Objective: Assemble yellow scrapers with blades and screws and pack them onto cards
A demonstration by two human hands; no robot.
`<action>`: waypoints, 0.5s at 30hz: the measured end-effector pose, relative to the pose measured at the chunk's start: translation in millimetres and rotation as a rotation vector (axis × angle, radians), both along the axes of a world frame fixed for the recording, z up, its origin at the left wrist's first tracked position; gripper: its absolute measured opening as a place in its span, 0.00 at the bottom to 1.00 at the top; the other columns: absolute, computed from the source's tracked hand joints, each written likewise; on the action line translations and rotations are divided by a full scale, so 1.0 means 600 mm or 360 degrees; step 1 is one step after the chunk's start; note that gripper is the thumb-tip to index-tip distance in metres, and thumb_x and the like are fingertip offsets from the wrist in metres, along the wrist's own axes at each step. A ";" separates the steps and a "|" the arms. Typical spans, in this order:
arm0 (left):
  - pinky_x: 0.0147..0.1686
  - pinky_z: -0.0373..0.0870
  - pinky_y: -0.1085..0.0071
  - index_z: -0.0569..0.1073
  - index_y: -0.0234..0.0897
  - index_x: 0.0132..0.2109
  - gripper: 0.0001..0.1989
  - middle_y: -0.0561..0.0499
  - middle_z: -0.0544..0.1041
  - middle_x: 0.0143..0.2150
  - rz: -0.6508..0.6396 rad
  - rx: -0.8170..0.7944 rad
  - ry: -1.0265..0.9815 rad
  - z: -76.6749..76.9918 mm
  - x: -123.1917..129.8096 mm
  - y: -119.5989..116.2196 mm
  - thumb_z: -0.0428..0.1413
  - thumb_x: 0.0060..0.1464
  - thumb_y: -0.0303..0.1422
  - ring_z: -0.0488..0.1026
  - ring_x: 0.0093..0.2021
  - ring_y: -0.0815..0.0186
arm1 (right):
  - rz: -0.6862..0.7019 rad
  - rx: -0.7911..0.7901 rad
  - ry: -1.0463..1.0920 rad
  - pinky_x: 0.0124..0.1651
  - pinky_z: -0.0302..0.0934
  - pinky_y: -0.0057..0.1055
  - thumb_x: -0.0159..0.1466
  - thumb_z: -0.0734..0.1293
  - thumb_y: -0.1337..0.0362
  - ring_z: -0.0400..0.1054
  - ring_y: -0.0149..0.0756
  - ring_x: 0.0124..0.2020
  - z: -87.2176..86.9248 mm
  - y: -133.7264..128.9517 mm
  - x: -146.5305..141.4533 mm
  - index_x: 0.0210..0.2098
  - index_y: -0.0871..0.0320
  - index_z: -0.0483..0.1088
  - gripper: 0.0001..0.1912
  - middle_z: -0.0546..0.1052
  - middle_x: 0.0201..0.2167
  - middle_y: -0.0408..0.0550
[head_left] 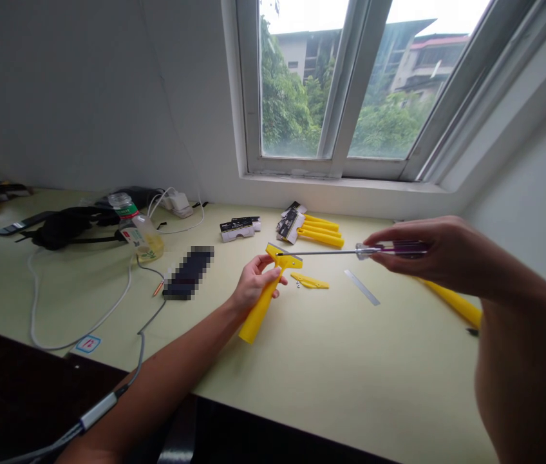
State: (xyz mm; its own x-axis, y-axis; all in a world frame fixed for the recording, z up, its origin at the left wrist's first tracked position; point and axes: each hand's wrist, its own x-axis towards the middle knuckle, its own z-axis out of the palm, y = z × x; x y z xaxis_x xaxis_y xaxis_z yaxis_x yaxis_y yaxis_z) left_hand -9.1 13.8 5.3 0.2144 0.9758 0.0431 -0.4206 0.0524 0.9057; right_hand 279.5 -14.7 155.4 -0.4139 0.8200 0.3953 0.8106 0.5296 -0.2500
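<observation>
Head view: right hand pinches a screwdriver above a yellow plastic scraper clenched in the left hand; a slipped tip could stab that hand.

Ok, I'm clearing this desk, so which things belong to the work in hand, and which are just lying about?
In use: left hand gripping a yellow plastic scraper; right hand holding a purple-handled steel screwdriver; flat yellow plastic piece; thin steel blade.
Lying about: clear plastic bottle; black fabric bag; white power adapter.

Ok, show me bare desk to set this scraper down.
Bare desktop lies nearest, between the scraper and the metal strip, toward the near edge. Crowded: far left, around the bottle, cables and black bag.
</observation>
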 end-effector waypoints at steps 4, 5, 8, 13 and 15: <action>0.17 0.66 0.76 0.68 0.34 0.45 0.22 0.41 0.67 0.57 -0.0001 0.0002 0.0008 0.002 0.002 -0.001 0.66 0.44 0.34 0.76 0.30 0.67 | 0.0009 -0.0033 -0.0025 0.26 0.58 0.25 0.57 0.69 0.54 0.63 0.26 0.20 -0.002 0.005 0.002 0.38 0.52 0.79 0.13 0.73 0.20 0.40; 0.17 0.66 0.76 0.68 0.34 0.45 0.22 0.41 0.67 0.57 -0.0001 0.0002 0.0009 0.002 0.002 -0.002 0.66 0.43 0.34 0.76 0.30 0.67 | 0.0011 -0.0036 -0.0034 0.26 0.58 0.25 0.58 0.69 0.53 0.63 0.26 0.20 -0.002 0.005 0.004 0.38 0.51 0.79 0.13 0.73 0.20 0.40; 0.17 0.66 0.76 0.68 0.34 0.44 0.22 0.41 0.66 0.57 0.0005 0.0010 0.0018 0.003 0.002 -0.002 0.66 0.44 0.34 0.76 0.30 0.67 | 0.0048 0.0005 -0.0094 0.26 0.58 0.26 0.58 0.69 0.53 0.64 0.27 0.20 0.001 0.000 0.006 0.39 0.49 0.79 0.13 0.75 0.21 0.41; 0.16 0.66 0.76 0.67 0.34 0.44 0.21 0.41 0.66 0.57 0.0137 0.0102 0.0129 0.012 0.001 -0.007 0.65 0.45 0.35 0.76 0.29 0.68 | 0.0199 0.0308 -0.0117 0.29 0.62 0.29 0.61 0.68 0.52 0.69 0.28 0.23 0.005 -0.033 -0.030 0.44 0.46 0.76 0.13 0.78 0.39 0.45; 0.16 0.66 0.76 0.67 0.35 0.44 0.21 0.42 0.66 0.57 0.0191 0.0134 0.0185 0.013 0.002 -0.008 0.65 0.45 0.35 0.76 0.29 0.68 | 0.0013 0.0421 0.0130 0.29 0.63 0.29 0.59 0.69 0.51 0.70 0.29 0.23 0.001 -0.043 -0.057 0.48 0.47 0.72 0.19 0.78 0.36 0.44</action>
State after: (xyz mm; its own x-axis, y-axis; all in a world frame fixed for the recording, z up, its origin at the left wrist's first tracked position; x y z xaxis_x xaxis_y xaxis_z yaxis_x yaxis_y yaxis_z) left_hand -8.0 9.0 13.1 0.1051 0.9887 0.1074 -0.3114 -0.0698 0.9477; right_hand 245.3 -40.5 156.2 -0.3779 0.6806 0.6277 0.7890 0.5915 -0.1664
